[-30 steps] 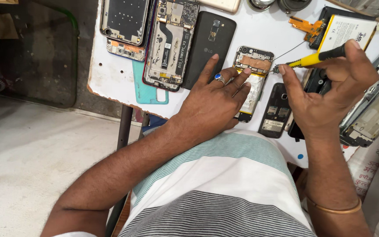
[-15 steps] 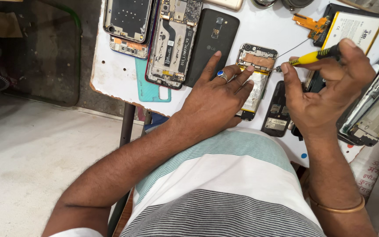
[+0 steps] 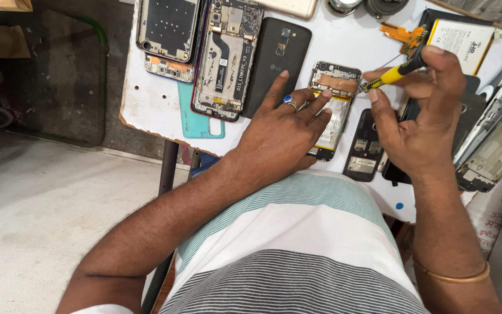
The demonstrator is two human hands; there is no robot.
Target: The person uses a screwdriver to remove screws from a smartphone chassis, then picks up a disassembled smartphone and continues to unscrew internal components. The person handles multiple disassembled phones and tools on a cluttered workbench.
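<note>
Lying flat near the front edge of the white worn worktable, between a black plastic phone back cover and a small dark keypad phone body: an opened phone frame with bare circuit board and copper-coloured tape. Pressed down on its lower half by the left hand, fingers spread flat, nothing clenched, only holding the frame steady. Pinched in the right hand between thumb and fingers: a thin yellow-handled screwdriver, tip touching the upper right corner of the frame. Probably light and thin, this frame, stiff at the metal rim but fragile in the middle, with exposed parts and a ribbon easy to tear; likely to slide on the smooth table, so better taken by the long side edges, not by the board. Further back, two more open phone frames and a turquoise plastic cover.
</note>
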